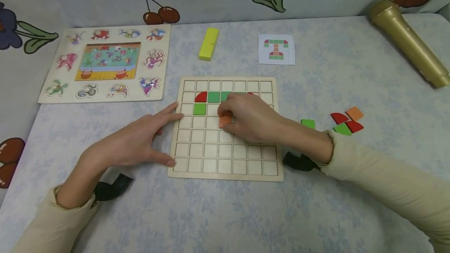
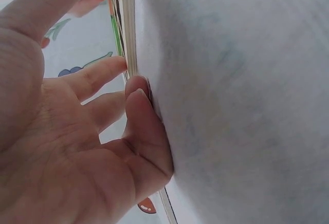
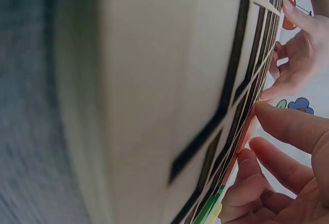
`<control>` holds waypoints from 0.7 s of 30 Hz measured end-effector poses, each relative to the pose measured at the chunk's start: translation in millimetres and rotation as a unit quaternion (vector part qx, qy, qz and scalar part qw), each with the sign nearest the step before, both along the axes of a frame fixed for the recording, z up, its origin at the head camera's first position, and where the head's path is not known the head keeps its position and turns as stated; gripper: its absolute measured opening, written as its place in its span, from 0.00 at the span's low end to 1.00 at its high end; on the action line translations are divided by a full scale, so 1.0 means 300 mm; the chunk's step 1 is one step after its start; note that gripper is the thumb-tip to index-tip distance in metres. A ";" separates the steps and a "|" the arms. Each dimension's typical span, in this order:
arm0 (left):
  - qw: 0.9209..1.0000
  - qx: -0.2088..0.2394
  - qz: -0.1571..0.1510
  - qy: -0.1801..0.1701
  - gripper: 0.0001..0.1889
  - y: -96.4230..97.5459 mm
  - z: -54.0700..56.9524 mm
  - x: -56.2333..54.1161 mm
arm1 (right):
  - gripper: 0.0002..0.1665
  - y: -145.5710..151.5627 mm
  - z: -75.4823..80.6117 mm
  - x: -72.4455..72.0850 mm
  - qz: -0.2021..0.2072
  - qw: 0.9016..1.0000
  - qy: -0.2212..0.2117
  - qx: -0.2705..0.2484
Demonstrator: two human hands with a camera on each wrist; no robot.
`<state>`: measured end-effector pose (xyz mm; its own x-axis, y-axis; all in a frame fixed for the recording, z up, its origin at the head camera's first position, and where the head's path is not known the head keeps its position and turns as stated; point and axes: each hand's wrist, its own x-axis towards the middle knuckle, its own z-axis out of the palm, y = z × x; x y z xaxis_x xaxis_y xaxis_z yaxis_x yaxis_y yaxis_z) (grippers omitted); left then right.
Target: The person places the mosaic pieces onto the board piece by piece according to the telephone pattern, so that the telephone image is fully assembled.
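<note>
A wooden grid board lies flat on the table. My right hand is over its middle, thumb and fingers pinching an orange square tile at the grid. Set in the cells are a red quarter-round tile, a green square tile beside it, and a lighter green tile below the red one. The right hand partly covers more tiles in that upper row. Along the board's left edge rests my left hand, fingers spread, with fingertips touching the side in the left wrist view.
Loose red, green and orange tiles lie right of the board, near the right forearm. Behind it are a yellow block and a pattern card. A sea-animal puzzle lies back left; a gold microphone lies back right.
</note>
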<state>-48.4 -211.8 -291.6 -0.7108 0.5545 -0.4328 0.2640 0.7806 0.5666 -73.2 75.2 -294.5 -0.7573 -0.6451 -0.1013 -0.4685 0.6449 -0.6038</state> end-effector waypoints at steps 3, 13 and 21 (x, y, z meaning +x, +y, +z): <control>1.000 0.000 0.001 0.000 0.55 0.000 0.000 0.000 | 0.08 0.002 -0.002 0.001 0.001 1.000 0.000 -0.001; 1.000 -0.004 0.004 -0.002 0.55 0.003 0.001 -0.001 | 0.09 0.011 -0.001 0.006 0.008 1.000 0.006 0.009; 1.000 -0.002 0.005 -0.003 0.55 0.003 0.001 0.001 | 0.11 0.028 0.006 0.012 0.005 1.000 0.002 0.002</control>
